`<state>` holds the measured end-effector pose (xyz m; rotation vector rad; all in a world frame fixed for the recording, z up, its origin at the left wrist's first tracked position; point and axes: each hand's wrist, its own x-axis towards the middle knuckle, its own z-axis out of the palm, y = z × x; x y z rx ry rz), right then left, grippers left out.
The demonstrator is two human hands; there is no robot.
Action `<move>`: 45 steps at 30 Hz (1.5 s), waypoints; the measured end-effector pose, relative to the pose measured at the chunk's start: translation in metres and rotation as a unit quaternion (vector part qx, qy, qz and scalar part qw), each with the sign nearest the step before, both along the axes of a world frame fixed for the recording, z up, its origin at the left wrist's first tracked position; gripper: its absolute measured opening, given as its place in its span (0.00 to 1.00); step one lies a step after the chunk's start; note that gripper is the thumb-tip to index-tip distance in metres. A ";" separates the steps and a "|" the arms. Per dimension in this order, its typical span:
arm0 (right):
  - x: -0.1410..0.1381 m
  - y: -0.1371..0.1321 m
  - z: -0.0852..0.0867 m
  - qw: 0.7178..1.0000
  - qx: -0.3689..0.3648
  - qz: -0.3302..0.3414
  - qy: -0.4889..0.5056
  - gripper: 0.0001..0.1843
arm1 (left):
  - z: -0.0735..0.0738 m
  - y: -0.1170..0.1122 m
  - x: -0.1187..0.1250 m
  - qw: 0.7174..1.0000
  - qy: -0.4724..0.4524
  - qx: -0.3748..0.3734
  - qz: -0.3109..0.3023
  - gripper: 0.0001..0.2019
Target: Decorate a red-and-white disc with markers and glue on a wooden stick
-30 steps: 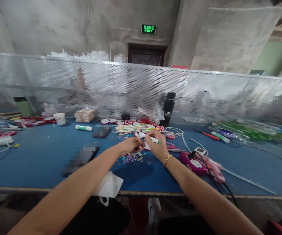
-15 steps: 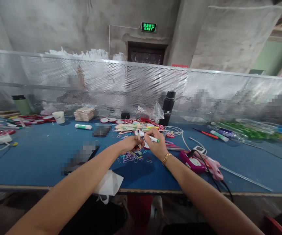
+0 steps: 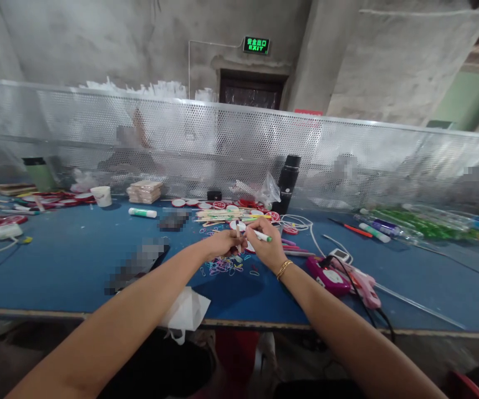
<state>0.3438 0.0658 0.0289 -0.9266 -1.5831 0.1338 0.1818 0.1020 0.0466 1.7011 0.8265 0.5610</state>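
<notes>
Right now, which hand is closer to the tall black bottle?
Right. The right hand is in front of the tall black bottle, slightly left; the left hand is farther left.

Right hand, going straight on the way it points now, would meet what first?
Probably the thin stick held in the left hand, just ahead of the right hand; depth is unclear, so the left hand itself could come first.

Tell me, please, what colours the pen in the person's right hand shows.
The pen looks white with a green end, best seen in the head view.
</notes>
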 end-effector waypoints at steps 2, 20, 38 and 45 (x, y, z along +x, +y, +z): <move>0.000 0.000 0.000 1.000 0.002 -0.002 -0.002 0.06 | 0.001 -0.001 0.000 1.000 0.003 0.003 -0.002 0.19; 0.000 -0.001 0.002 1.000 0.016 -0.019 -0.010 0.06 | -0.004 0.004 0.000 1.000 -0.009 0.001 -0.012 0.17; 0.001 -0.007 0.008 0.999 0.025 -0.044 -0.008 0.07 | -0.004 0.005 0.001 1.000 -0.021 -0.002 -0.002 0.12; 0.001 -0.004 0.005 1.000 0.012 -0.028 -0.003 0.06 | -0.005 0.007 0.000 1.000 -0.018 -0.008 0.002 0.12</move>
